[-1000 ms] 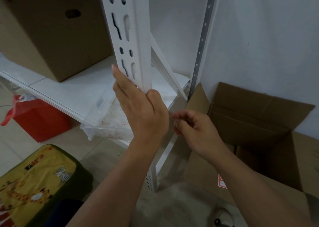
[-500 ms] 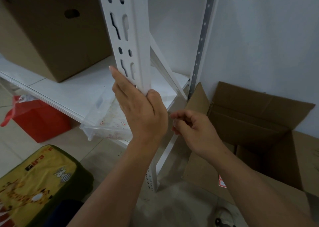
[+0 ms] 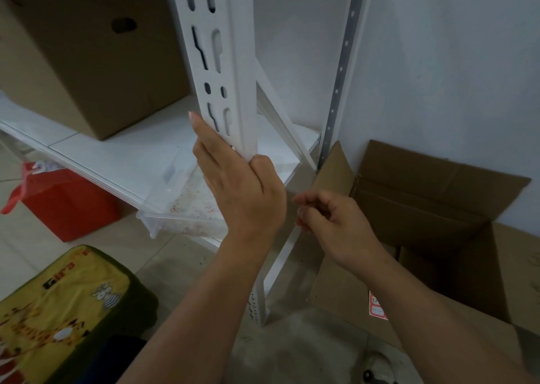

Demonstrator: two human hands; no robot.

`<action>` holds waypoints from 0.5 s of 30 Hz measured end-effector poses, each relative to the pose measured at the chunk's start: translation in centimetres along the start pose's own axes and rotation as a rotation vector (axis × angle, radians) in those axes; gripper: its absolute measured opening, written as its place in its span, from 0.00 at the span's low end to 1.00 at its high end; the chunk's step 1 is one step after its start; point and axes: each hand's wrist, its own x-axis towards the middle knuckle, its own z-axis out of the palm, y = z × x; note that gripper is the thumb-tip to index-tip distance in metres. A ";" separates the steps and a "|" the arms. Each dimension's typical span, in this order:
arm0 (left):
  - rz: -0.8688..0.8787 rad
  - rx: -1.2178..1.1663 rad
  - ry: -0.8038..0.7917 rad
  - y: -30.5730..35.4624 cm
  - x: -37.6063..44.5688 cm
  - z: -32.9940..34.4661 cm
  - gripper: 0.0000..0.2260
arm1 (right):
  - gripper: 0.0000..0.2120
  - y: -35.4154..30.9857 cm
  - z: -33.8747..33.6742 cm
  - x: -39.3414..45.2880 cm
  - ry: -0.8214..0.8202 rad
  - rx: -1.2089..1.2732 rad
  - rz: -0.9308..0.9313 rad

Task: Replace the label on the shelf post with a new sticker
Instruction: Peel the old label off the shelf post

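Standing at the scene's middle, the white shelf post (image 3: 225, 71) rises past a cardboard box (image 3: 84, 59) on the far-left shelf. I see my left hand (image 3: 239, 188) wrapped around the post's lower part. Just right, my right hand (image 3: 330, 223) curls its fingertips (image 3: 304, 205) together; any sticker pinched there is too small to tell.

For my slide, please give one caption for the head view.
Left hand grips the white shelf post; right hand, fingers curled, waits beside it.
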 end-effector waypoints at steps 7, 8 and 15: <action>0.018 0.002 -0.018 -0.2 0.1 -0.1 0.34 | 0.09 0.3 -0.2 0.0 0.001 0.009 -0.007; 0.020 0.004 -0.019 -0.2 0.1 -0.1 0.34 | 0.09 0.3 -0.2 0.0 -0.001 0.004 -0.008; 0.035 0.016 -0.033 -0.5 0.1 -0.2 0.34 | 0.10 0.4 -0.1 0.1 -0.008 0.008 -0.005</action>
